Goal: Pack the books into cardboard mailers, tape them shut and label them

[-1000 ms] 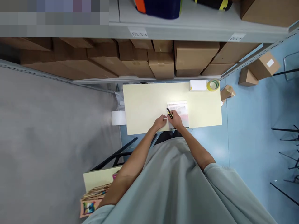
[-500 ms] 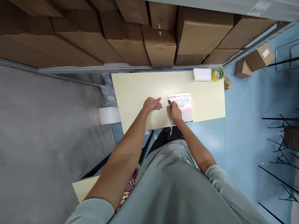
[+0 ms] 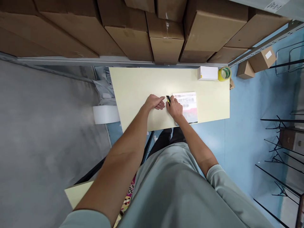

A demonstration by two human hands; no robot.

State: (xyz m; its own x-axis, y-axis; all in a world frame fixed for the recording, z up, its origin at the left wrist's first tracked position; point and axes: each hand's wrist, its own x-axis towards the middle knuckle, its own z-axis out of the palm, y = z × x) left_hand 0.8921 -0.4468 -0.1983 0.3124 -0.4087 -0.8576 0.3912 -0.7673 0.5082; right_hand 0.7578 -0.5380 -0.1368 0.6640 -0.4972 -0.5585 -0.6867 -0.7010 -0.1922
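A pale table (image 3: 133,85) is bearing a printed packet (image 3: 189,109), lying flat near the front edge; no cut is showing, and how much work is remaining is unclear. The left hand (image 3: 154,102) is reaching beside it, thumb spread from loosely curled fingers, while the right hand (image 3: 175,108) is gripping a black-and-yellow cutter (image 3: 168,100).

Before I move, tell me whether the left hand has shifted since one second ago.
Yes: judged against the pale-yellow tabletop, the left hand has moved away from the near edge, toward the far side.
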